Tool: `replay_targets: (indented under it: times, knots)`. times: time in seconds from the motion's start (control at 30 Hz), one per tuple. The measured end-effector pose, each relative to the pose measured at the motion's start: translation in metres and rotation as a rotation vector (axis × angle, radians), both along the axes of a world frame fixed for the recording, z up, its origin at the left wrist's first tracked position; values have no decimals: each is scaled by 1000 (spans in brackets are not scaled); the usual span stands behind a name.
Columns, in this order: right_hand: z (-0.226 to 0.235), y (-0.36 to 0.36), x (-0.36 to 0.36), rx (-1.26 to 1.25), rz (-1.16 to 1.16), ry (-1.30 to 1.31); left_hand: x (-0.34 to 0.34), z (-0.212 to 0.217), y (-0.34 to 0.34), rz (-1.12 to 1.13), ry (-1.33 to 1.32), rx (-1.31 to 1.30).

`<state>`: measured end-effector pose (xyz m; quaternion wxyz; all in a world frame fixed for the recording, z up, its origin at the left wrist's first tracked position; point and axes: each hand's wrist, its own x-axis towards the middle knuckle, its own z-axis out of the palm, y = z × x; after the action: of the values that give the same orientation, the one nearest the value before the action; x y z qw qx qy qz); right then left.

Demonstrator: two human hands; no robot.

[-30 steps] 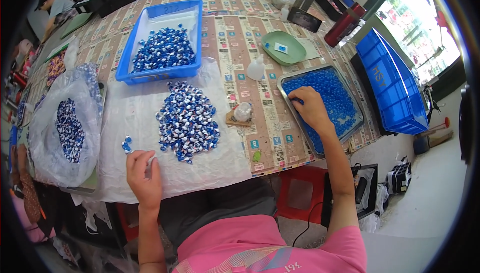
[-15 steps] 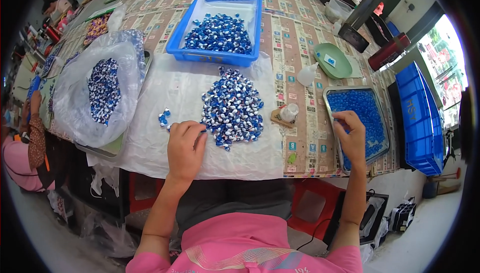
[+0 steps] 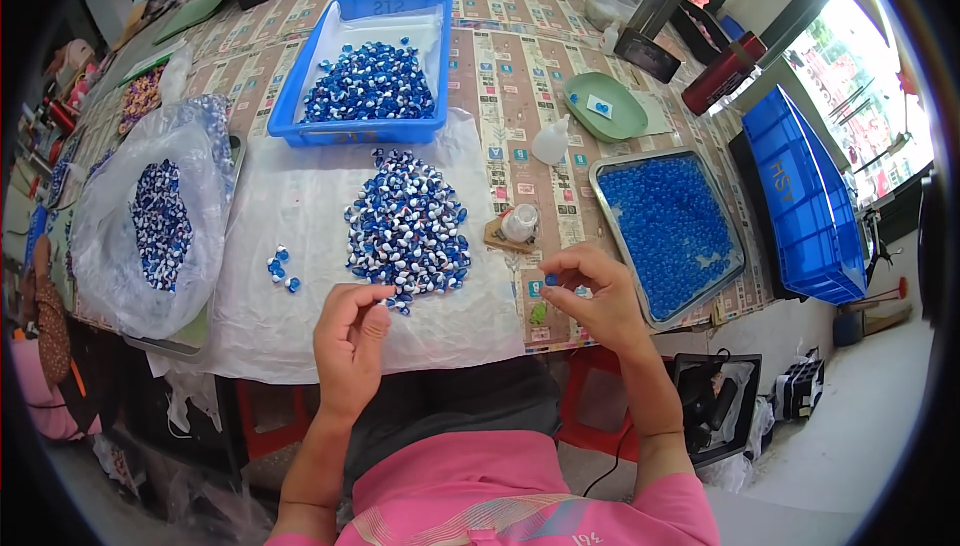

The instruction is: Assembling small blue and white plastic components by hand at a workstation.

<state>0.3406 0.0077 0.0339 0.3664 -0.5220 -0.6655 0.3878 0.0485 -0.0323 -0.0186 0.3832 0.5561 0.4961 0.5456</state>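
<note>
My right hand (image 3: 603, 304) is closed in a pinch on a small blue bead (image 3: 551, 279), held above the table's front part. To its left, my left hand (image 3: 350, 346) has its thumb and curled fingers together at the lower edge of a pile of blue-and-white beads (image 3: 408, 226). Whatever its fingertips hold is hidden or too small to make out. A few loose beads (image 3: 278, 267) lie left of the pile on a white sheet (image 3: 270, 336). On the right, a metal tray (image 3: 742, 264) contains clear blue beads (image 3: 665, 226).
Behind the pile stands a blue bin (image 3: 360, 135) of similar beads. A plastic bag (image 3: 100, 246) of beads lies at left. A small glass jar (image 3: 520, 223), a white squeeze bottle (image 3: 551, 141), a green plate (image 3: 605, 118) and a dark red flask (image 3: 724, 73) stand on the right.
My right hand has moved left from the metal tray, now with a blue bead in its fingertips. My left hand stays beside the pile, its fingers more curled. The whole view has shifted.
</note>
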Motion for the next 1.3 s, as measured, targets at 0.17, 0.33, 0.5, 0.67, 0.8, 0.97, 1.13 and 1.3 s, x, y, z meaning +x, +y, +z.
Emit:
replay_targets:
  times: [0.17,0.33,0.5,0.67,0.8,0.97,1.13,1.3]
  knots:
    - [-8,2,-3,66,89,-6,21,4,-9,-289,-569,-387]
    - [-6,0,-8,-5,62,7,36,-1,-10,-375,-786,-532]
    - [-7,-1,-5,-25,88,-38,42,-1,-9,-415,-859,-619]
    - [-12,0,-3,-37,92,3,46,-3,-9,-422,-916,-661]
    - [-10,0,-3,-93,61,46,47,-5,-8,-408,-1046,-712]
    - [-6,3,-5,-68,-19,47,47,-6,-9,-402,-1115,-720]
    - [0,16,-11,-6,-44,6,45,-4,-11,-390,-1150,-713]
    - [7,36,-17,26,-44,-23,38,-5,-13,-439,-1121,-711]
